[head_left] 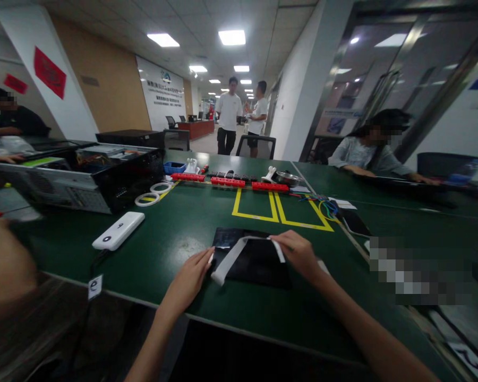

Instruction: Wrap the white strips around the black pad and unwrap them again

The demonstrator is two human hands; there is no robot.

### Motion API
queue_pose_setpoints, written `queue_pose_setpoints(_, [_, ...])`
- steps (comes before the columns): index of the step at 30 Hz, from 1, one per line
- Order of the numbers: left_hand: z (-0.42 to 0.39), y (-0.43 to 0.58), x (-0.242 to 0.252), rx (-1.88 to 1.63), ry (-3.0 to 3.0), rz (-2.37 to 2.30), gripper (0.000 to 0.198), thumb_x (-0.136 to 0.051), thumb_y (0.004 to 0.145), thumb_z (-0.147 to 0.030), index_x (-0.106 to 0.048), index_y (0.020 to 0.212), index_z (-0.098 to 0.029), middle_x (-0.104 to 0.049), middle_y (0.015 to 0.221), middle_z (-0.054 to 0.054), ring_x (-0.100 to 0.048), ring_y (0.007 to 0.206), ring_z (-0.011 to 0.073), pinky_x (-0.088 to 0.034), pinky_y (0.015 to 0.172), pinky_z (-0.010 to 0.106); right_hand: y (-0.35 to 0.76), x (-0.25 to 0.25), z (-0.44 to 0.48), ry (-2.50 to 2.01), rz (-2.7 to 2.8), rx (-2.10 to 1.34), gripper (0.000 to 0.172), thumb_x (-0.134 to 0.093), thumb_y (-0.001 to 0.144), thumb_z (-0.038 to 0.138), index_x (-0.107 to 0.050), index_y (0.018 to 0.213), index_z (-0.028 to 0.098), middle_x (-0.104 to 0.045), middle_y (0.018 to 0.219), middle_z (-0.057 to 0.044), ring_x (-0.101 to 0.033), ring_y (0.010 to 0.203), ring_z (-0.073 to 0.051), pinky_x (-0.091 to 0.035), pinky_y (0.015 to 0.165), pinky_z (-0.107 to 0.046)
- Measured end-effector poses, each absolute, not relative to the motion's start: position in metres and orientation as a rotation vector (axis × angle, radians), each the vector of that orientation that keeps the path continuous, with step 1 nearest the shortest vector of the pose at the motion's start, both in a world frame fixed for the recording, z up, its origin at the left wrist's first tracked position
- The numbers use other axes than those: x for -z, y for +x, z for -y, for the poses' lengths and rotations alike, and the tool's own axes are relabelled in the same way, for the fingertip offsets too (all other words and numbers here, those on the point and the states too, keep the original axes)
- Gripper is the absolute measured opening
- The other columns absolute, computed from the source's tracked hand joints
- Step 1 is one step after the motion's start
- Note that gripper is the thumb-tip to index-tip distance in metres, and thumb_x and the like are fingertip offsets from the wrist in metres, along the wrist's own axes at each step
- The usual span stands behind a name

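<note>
A thin black sheet [255,268] lies on the green table in front of me. Over it arches a pale, ribbon-like strip [231,260], its left end curling down past the sheet's lower left edge. My right hand [298,253] is closed in a pinch on the strip near its right end, above the sheet's right side. At the sheet's left edge, my left hand [191,273] has its fingers pressed together, gripping that edge. A small white bit shows at the left fingertips; what it belongs to is unclear.
An opened computer case [115,180] stands at the left, near a white power bank [119,231] and white rings [147,199]. Red trays [228,182] line the back behind yellow tape outlines [257,216]. A phone [354,222] and wires [329,209] lie right. Other people sit either side.
</note>
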State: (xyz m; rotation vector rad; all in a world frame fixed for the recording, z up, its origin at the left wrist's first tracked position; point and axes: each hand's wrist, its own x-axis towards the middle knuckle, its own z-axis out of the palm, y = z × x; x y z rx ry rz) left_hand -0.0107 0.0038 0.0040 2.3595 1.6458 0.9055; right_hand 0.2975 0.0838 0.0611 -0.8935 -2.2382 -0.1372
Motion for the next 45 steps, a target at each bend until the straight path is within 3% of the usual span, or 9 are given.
queue_pose_setpoints(6, [-0.003, -0.014, -0.001, -1.078, 2.291, -1.608, 0.042, -0.032, 0.092, -0.011, -0.05, 0.128, -0.024, -0.058, 0.127, 0.006, -0.052, 0.118, 0.0174, -0.04, 0.101, 0.038, 0.246, -0.041, -0.049, -0.568, 2.586, 0.59, 0.024, -0.043, 0.089, 0.01, -0.064, 0.1, 0.012, -0.066, 0.085, -0.008, -0.056, 0.076, -0.018, -0.044, 0.064, -0.032])
queue_pose_setpoints(12, [0.0, -0.011, -0.008, -1.052, 2.431, -1.547, 0.036, -0.038, 0.094, -0.024, -0.05, 0.128, -0.026, -0.057, 0.129, 0.004, -0.05, 0.122, 0.0184, -0.036, 0.106, 0.042, 0.238, -0.039, -0.043, -0.563, 2.589, 0.82, 0.024, -0.042, 0.089, 0.008, -0.063, 0.101, 0.008, -0.066, 0.088, -0.011, -0.056, 0.08, -0.021, -0.043, 0.067, -0.036])
queue_pose_setpoints(16, [0.008, 0.012, -0.008, -0.882, 2.659, -1.499, 0.04, -0.043, 0.093, -0.028, -0.045, 0.132, -0.021, -0.051, 0.135, 0.008, -0.043, 0.127, 0.0227, -0.034, 0.106, 0.047, 0.235, -0.035, -0.044, -0.568, 2.617, 0.821, 0.025, -0.04, 0.09, 0.008, -0.062, 0.101, 0.009, -0.066, 0.091, -0.011, -0.056, 0.083, -0.021, -0.043, 0.069, -0.036])
queue_pose_setpoints(23, [0.014, 0.052, -0.008, -0.688, 2.757, -1.602, 0.063, -0.053, 0.085, -0.048, -0.037, 0.137, -0.016, -0.046, 0.139, 0.013, -0.034, 0.132, 0.0316, -0.029, 0.106, 0.056, 0.237, -0.03, -0.047, -0.599, 2.661, 0.745, 0.025, -0.041, 0.09, 0.011, -0.061, 0.103, 0.009, -0.066, 0.094, -0.01, -0.056, 0.086, -0.022, -0.044, 0.071, -0.036])
queue_pose_setpoints(28, [0.011, 0.052, -0.003, -0.641, 2.728, -1.652, 0.067, -0.053, 0.083, -0.052, -0.04, 0.135, -0.012, -0.046, 0.138, 0.017, -0.035, 0.131, 0.0336, -0.031, 0.104, 0.055, 0.238, -0.031, -0.048, -0.631, 2.719, 0.619, 0.024, -0.044, 0.09, 0.014, -0.06, 0.107, 0.01, -0.066, 0.098, -0.01, -0.056, 0.087, -0.022, -0.045, 0.07, -0.035])
queue_pose_setpoints(37, [0.009, 0.051, -0.001, -0.661, 2.736, -1.654, 0.063, -0.051, 0.085, -0.051, -0.04, 0.135, -0.016, -0.046, 0.139, 0.014, -0.035, 0.131, 0.0331, -0.031, 0.104, 0.056, 0.241, -0.035, -0.049, -0.703, 2.79, 0.455, 0.025, -0.045, 0.09, 0.015, -0.06, 0.11, 0.015, -0.065, 0.111, -0.009, -0.058, 0.094, -0.02, -0.048, 0.076, -0.034])
queue_pose_setpoints(41, [0.008, 0.051, 0.0, -0.651, 2.723, -1.663, 0.063, -0.052, 0.084, -0.051, -0.041, 0.135, -0.016, -0.047, 0.138, 0.015, -0.035, 0.131, 0.0335, -0.031, 0.104, 0.056, 0.241, -0.033, -0.051, -0.71, 2.787, 0.278, 0.028, -0.044, 0.091, 0.018, -0.06, 0.114, 0.015, -0.063, 0.117, -0.009, -0.055, 0.107, -0.021, -0.046, 0.088, -0.036])
queue_pose_setpoints(45, [0.007, 0.05, 0.0, -0.644, 2.677, -1.642, 0.063, -0.053, 0.084, -0.049, -0.04, 0.135, -0.015, -0.047, 0.137, 0.016, -0.035, 0.131, 0.034, -0.032, 0.103, 0.057, 0.246, -0.041, -0.049, -0.725, 2.83, -0.113, 0.04, -0.043, 0.092, 0.031, -0.051, 0.128, 0.015, -0.052, 0.131, -0.012, -0.044, 0.124, -0.022, -0.036, 0.102, -0.042])
